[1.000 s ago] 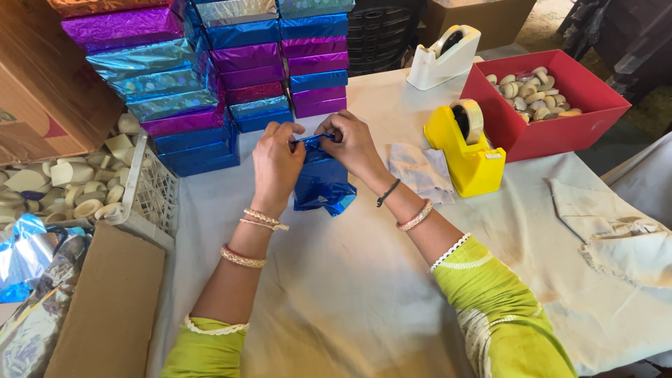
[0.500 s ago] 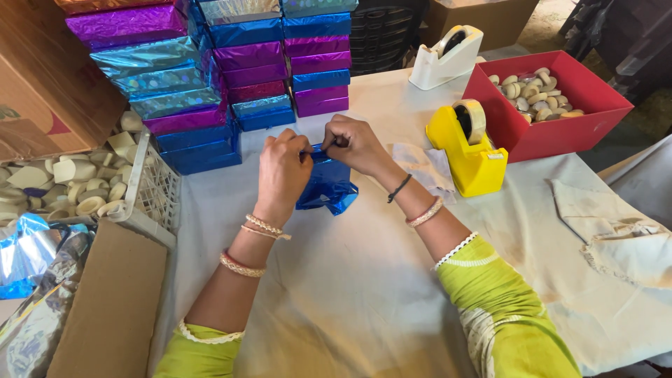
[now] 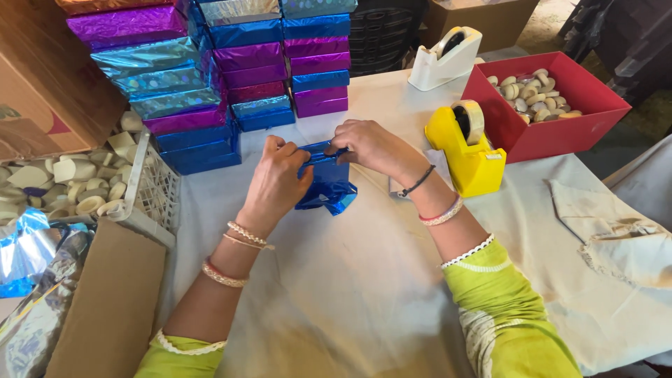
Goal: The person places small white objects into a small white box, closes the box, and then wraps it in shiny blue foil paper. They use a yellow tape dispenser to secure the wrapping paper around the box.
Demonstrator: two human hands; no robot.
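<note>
The blue parcel (image 3: 323, 183) lies on the white cloth (image 3: 336, 294) in the middle of the table, wrapped in shiny blue foil, and both hands hold it at its upper edge. The left hand (image 3: 278, 183) is closed on the left side of the parcel, with the fingers bent over the top edge and the thumb on the foil. The right hand (image 3: 372, 145) is closed on the right part of the same edge and pinches the foil there; its fingertips are partly hidden, so the exact grip I cannot tell. The lower corner of the parcel stands free of the hands and touches the cloth.

Behind the parcel there are stacks of wrapped boxes (image 3: 210, 77) in blue, purple and silver foil. To the right, near the right wrist, stands a yellow tape dispenser (image 3: 467, 145), and behind it a white tape dispenser (image 3: 445, 59). A red tray (image 3: 553, 133) with small pale round pieces is just beside the yellow dispenser. On the left, a white basket (image 3: 155, 183) holds more pale pieces, and a flat cardboard piece (image 3: 105, 301) lies in front of it.
</note>
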